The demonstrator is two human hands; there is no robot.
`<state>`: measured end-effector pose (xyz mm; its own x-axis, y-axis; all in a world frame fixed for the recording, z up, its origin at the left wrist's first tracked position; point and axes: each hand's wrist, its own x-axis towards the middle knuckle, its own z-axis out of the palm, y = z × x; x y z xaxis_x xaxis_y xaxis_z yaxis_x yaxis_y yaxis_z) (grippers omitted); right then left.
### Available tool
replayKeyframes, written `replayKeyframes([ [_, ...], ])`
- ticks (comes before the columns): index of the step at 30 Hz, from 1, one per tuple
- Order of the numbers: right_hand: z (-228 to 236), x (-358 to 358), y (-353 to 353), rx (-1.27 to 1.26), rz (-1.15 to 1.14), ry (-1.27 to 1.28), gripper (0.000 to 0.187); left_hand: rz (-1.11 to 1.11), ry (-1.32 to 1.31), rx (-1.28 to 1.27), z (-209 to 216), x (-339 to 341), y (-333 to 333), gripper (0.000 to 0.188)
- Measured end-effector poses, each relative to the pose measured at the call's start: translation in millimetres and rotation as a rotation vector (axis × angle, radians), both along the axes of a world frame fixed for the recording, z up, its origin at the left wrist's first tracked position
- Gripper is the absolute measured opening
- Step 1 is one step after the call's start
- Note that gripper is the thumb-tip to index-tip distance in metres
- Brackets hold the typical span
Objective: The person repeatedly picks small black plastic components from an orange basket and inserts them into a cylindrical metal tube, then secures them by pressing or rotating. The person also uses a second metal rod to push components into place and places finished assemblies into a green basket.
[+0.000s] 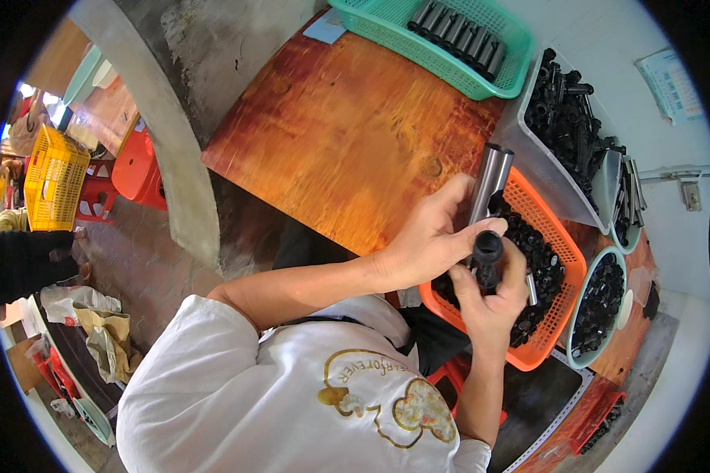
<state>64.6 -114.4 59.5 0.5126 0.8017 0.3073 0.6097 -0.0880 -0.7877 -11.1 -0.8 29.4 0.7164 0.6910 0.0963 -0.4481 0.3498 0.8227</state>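
My left hand wrapped round metal tube, tube slanting up over left rim of orange basket. My right hand pinching black cap at tube's lower end, above basket's black parts. Bare tabletop left of basket; grey tray crowds basket's upper-right edge.

Hands on metal tube, black cap.

Bright even daylight, sharp centre, fisheye-bent dark rim
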Motion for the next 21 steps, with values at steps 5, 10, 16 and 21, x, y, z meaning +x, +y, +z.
replayKeyframes([
  [5, -2, 0, 21, -0.087, 0.061, 0.149, 0.054, 0.006, 0.145, 0.082, -5, 0, 15, 0.028],
  [10, -16, 12, 23, -0.014, -0.013, 0.170, 0.052, 0.288, 0.253, 0.452, -23, -10, 72, 0.042],
  [16, -36, 26, 7, -0.088, -0.088, 0.373, 0.046, 0.817, 0.687, 0.585, -62, -30, 263, 0.056],
  [21, -43, 24, 1, -0.100, -0.116, 0.426, 0.039, 0.659, 1.383, 1.356, -103, -40, 378, 0.056],
])
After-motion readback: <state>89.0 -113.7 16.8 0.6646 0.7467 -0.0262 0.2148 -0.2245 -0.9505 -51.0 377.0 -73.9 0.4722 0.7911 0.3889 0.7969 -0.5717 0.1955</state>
